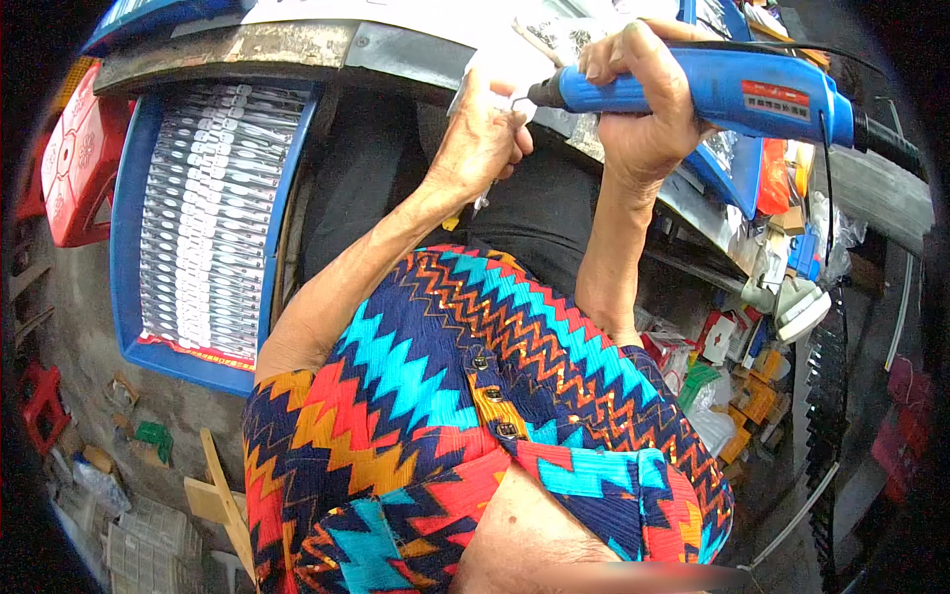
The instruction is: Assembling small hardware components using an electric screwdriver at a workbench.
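Observation:
My right hand (648,104) is wrapped round the body of a blue electric screwdriver (747,94), which lies level with its black nose pointing left. A black cable leaves its rear end at the right. My left hand (483,134) is closed in a pinch just in front of that nose. Between its fingertips shows a small whitish piece (524,107), touching or very close to the tool's tip; its kind is not clear. A thin pointed metal end (481,206) sticks out below the left hand, perhaps part of what it holds.
A blue tray (129,287) with rows of packaged white-and-clear items stands at the left, beside a red stool (84,158). The worn bench edge (228,54) runs across the top. Boxes and yellow bins (757,401) crowd the right floor; a black cable hangs there.

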`<state>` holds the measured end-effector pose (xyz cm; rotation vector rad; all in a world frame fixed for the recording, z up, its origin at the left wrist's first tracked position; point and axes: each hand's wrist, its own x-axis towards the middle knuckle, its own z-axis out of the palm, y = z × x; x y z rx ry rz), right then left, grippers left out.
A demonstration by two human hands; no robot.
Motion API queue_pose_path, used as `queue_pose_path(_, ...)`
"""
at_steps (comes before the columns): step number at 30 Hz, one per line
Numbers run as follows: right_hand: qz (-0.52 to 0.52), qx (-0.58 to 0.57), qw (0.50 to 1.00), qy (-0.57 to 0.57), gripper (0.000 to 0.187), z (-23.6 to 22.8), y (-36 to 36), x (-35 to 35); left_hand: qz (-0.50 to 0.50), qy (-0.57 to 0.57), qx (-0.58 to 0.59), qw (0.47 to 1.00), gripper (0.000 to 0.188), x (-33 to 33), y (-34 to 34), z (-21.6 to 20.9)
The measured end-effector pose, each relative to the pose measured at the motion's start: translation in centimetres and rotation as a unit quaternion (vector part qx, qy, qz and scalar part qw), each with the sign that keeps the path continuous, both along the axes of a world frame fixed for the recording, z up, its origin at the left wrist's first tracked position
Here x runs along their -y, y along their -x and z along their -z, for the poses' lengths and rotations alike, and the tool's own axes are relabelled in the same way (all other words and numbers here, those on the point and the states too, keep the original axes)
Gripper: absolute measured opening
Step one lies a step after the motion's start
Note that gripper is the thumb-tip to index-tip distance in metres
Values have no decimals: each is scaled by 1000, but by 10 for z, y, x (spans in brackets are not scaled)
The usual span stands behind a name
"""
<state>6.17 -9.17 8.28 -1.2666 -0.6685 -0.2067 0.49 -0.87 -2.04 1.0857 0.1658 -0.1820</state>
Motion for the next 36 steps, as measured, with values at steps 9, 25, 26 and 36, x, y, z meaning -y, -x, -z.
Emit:
queue_pose_path(9, 40, 242, 959, 141, 8, 7, -9, -7, 0, -34, 7, 999, 24, -2, -1, -9)
queue_pose_path(25, 74, 250, 949, 179, 11, 4, -2, -9, -9, -9, -41, 999, 30, -1, 1, -10)
queue_pose_path(26, 53, 107, 987, 104, 11, 1, 0, -8, -6, -9, -36, 999, 30, 1, -1, -10)
queue_pose_path(36, 136, -37, 988, 58, 16, -7, 10, 1, 8, 64, 4, 998, 36, -6, 3, -4)
